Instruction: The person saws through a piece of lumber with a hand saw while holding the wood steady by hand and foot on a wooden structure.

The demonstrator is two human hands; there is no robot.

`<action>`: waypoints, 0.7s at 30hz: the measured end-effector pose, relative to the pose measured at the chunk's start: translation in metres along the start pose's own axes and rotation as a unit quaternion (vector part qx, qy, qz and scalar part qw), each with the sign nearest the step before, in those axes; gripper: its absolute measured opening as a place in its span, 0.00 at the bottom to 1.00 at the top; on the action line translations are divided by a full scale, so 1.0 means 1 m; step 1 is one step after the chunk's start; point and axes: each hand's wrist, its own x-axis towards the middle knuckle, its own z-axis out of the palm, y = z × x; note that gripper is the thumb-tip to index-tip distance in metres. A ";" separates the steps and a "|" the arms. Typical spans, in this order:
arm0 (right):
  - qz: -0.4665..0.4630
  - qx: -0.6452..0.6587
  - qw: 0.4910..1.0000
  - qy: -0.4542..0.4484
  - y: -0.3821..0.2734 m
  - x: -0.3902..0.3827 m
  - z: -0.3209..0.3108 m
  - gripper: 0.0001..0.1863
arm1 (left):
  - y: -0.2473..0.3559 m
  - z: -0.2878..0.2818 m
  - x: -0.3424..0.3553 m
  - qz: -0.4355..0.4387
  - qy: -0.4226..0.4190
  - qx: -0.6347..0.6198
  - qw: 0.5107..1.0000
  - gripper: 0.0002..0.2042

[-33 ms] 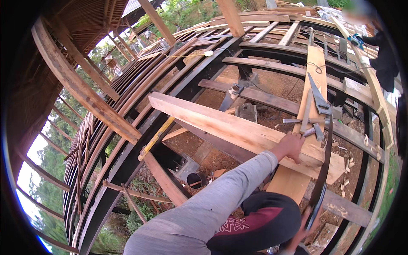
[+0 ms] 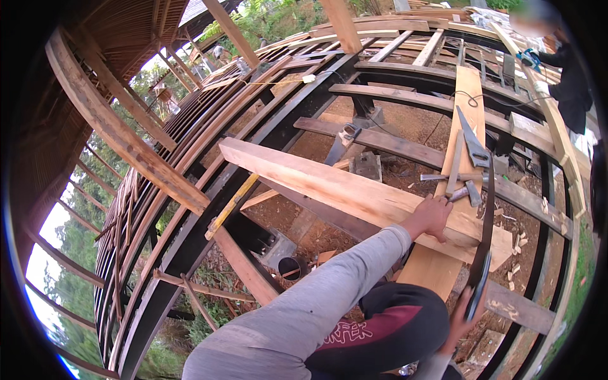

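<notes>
A thick squared wooden beam (image 2: pixel 329 183) lies slantwise in front of me, its near right end resting over a wide plank (image 2: pixel 432 271). My left hand (image 2: pixel 434 216) grips the beam's top edge near that end, fingers over the far side and thumb on the near face. Low on the right, my right hand (image 2: pixel 467 311) is closed around the handle of a handsaw (image 2: pixel 486 218). Its blade stands edge-on across the beam's end. A second handsaw (image 2: pixel 472 142), a hammer (image 2: pixel 459 194) and a chisel (image 2: pixel 446 177) lie on the plank beyond the beam.
Dark steel girders and wooden joists (image 2: pixel 399 149) form an open frame over bare soil. A yellow spirit level (image 2: pixel 233 206) lies to the left. Another handsaw (image 2: pixel 345 139) sits on a joist. At the far right, a person (image 2: pixel 567 82) holds a blue power tool (image 2: pixel 529 59).
My right hand has moved up and forward with the handsaw, so more of the hand and handle shows. My left hand stays on the beam.
</notes>
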 end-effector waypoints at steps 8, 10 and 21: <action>-0.090 -0.201 0.975 0.023 -0.027 -0.151 -0.075 0.29 | -0.021 0.008 0.022 0.071 0.098 -0.049 0.991 0.45; 0.106 -0.079 0.990 -0.042 -0.077 -0.213 -0.096 0.35 | -0.045 0.022 0.035 0.038 0.054 -0.046 0.997 0.47; -0.014 0.022 0.999 -0.025 -0.019 -0.023 -0.019 0.33 | 0.001 0.002 0.016 -0.016 -0.010 0.063 0.998 0.56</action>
